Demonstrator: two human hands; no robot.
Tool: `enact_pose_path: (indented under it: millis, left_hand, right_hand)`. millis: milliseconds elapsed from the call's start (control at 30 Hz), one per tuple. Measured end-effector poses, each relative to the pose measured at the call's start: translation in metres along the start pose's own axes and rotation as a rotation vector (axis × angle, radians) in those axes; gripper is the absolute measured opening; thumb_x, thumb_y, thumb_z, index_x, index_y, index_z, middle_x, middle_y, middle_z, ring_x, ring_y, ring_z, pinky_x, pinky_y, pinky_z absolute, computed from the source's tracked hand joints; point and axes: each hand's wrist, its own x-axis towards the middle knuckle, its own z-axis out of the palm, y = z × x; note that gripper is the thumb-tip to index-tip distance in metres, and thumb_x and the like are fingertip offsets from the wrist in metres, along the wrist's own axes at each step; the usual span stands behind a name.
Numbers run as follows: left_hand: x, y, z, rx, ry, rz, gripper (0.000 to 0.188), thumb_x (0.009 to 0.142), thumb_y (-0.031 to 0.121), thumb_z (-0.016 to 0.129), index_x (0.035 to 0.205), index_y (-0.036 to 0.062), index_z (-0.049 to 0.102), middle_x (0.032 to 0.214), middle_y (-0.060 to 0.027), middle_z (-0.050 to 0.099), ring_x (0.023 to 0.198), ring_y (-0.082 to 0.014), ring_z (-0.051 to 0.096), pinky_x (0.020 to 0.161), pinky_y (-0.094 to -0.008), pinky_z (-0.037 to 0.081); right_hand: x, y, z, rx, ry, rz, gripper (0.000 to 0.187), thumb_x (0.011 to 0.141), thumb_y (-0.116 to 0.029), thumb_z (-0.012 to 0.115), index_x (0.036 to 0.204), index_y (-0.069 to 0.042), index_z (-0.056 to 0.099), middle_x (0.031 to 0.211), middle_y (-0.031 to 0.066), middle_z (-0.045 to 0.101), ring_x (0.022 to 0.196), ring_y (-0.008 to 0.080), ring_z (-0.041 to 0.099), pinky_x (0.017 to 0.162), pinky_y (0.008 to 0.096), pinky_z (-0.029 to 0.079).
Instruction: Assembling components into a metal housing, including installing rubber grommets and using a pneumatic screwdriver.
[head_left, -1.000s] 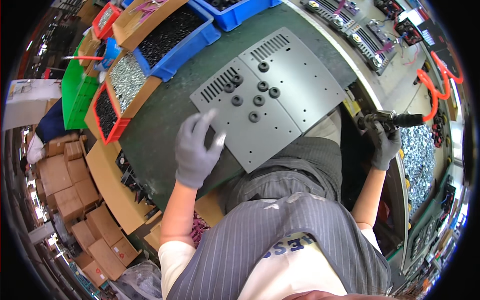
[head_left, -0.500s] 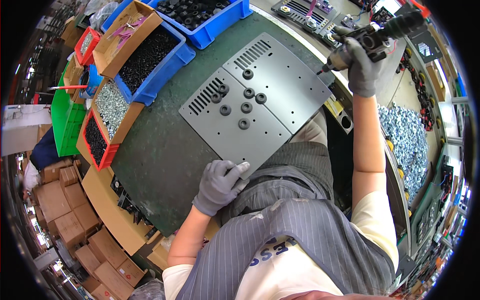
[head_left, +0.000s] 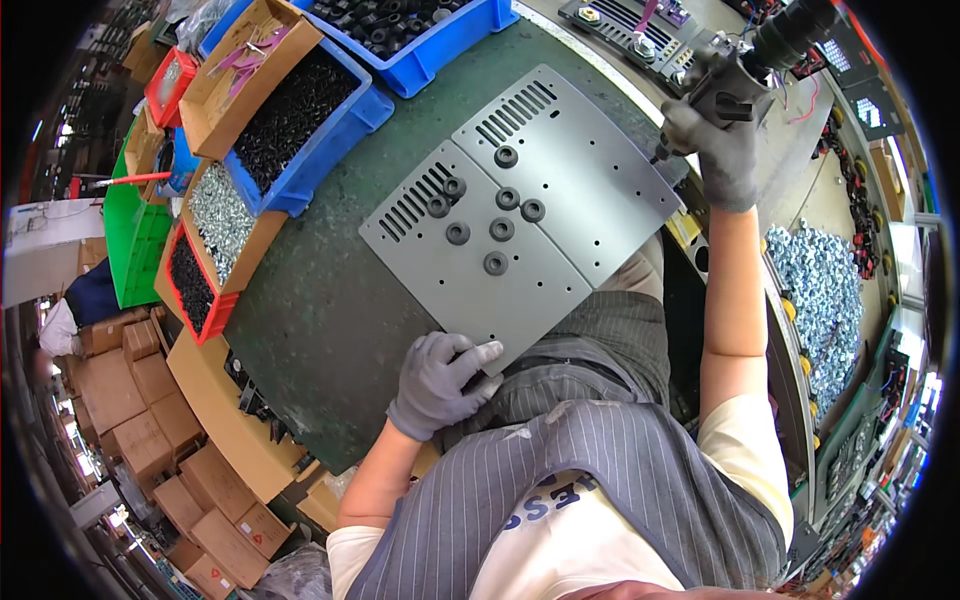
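Nearest the lap, one corner of a grey metal plate (head_left: 470, 275) is pinched by the gloved left hand (head_left: 440, 385): the thumb is laid on top, and the other fingers are bent together by the edge; how far they are tucked beneath cannot be told. The plate is laid on a dark green table (head_left: 310, 350), with its near end over its edge. A second metal plate (head_left: 570, 175) is set alongside, its long edge against the first. Eight black rubber rings (head_left: 501, 229) are scattered across both, mostly around the seam.

Beyond the second plate's right edge, a dark power screwdriver (head_left: 728, 92) is gripped by the gloved right hand (head_left: 727, 155), its fingers wrapped around the body. The tool's tip is pointed toward that edge; whether it is touched cannot be told.

To the left, black screws are held in a red bin (head_left: 222, 318) and a blue bin (head_left: 340, 140). Farther off, black rubber parts are piled in another blue bin (head_left: 440, 55).
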Motion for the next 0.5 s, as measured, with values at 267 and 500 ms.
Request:
enact_pose_path:
  millis: [267,500]
  left_hand:
    - [-0.006,-0.001,-0.007,-0.064,0.0,-0.018,0.041,0.062,0.023,0.075,0.101,0.0161,0.065,0.083,-0.005,0.057,0.076,-0.0236,0.057,0.068,-0.0371,0.046]
    - [0.004,-0.045,-0.067,0.146,0.187,-0.033,0.026,0.073,0.017,0.067,0.099,0.0128,0.065,0.083,-0.0079,0.062,0.073,-0.0264,0.06,0.065,-0.0362,0.049]
  right_hand:
    - [-0.002,0.023,0.02,0.023,0.034,0.065,0.044,0.073,-0.012,0.067,0.113,-0.002,0.049,0.088,0.0061,0.059,0.074,0.0127,0.057,0.057,0.0252,0.045]
    - [0.009,0.049,-0.016,0.009,0.002,-0.161,0.037,0.077,0.002,0.058,0.113,0.003,0.048,0.089,0.0105,0.058,0.071,0.0158,0.059,0.063,0.028,0.052]
